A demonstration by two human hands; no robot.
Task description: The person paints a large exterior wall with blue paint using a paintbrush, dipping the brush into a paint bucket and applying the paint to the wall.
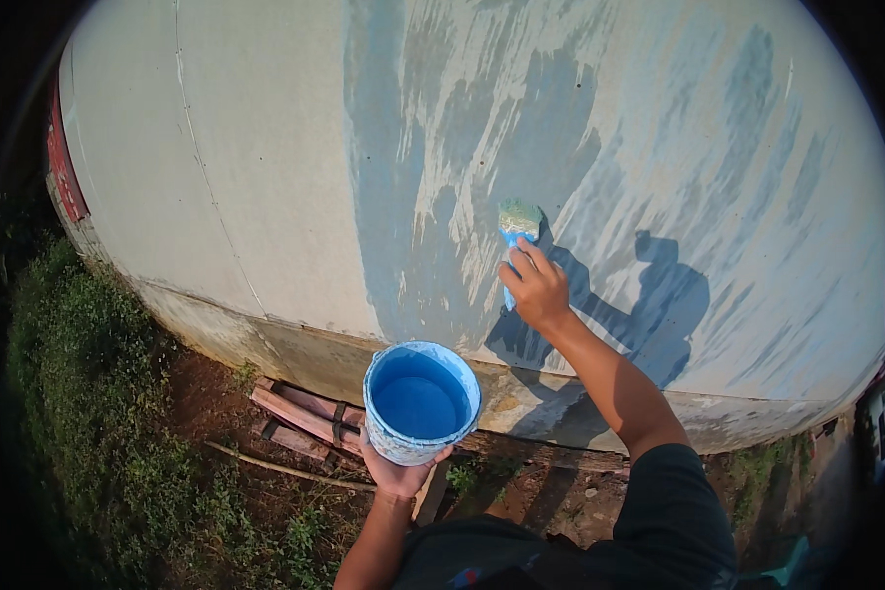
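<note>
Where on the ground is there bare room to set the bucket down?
Mostly bare soil shows between the green bushes, the wall and the pinkish boards. Around the left hand and bucket, boards, a stick and weeds crowd the ground.

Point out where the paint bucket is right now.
In the head view, the bucket is just below and left of centre, held from underneath in the left hand, with pinkish boards showing to its left.

Cannot see all the brush handle (508,296) behind the right grip (540,287), nor all the left grip (396,475) behind the bucket (403,448); cannot identify the teal shape (789,564), lower right.
</note>
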